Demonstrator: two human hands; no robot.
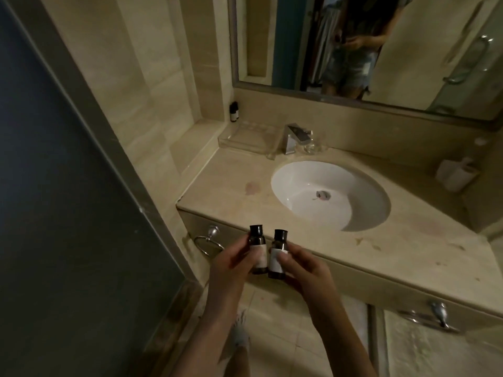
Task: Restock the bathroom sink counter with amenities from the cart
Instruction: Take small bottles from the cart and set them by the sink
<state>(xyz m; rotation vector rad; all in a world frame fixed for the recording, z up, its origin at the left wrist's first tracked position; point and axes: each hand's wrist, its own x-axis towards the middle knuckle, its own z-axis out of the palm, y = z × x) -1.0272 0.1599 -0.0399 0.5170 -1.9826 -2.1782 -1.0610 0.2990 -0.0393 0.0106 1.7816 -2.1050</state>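
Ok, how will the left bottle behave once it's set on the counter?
Likely stiff and light: the left bottle is small, and the left hand holds it by fingertips alone. It is tall and narrow, so a nudge may tip it, and its round body would probably then roll on the flat counter.

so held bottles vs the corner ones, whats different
The held bottles are gripped in the air by the left hand and right hand; the corner bottles stand free by the wall. The held bottles are short of the counter, the corner bottles at its rear left. All dark, black-capped.
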